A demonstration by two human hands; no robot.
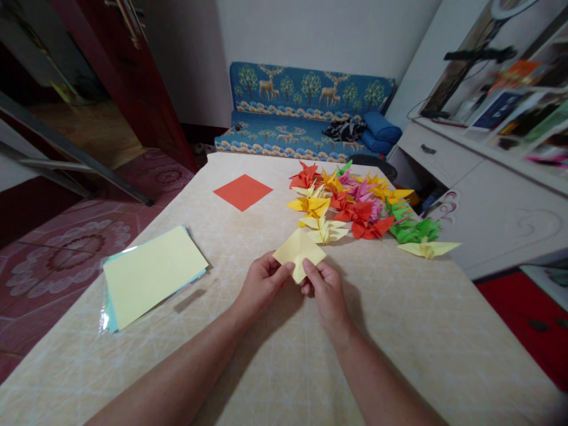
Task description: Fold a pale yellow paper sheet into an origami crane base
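Note:
A folded yellow paper point(299, 251) is held just above the beige table point(275, 355), near its middle. My left hand point(261, 281) pinches its lower left edge with thumb and fingers. My right hand point(323, 289) pinches its lower right edge. Both hands are closed on the same sheet. Just beyond it lies a pile of folded paper cranes point(355, 204) in red, yellow, pink, orange and green.
A stack of pale yellow sheets point(151, 273) in a clear wrapper lies at the table's left. A single red square sheet point(242, 191) lies farther back. A blue patterned sofa point(306, 112) stands behind the table, a white cabinet point(488, 195) at the right.

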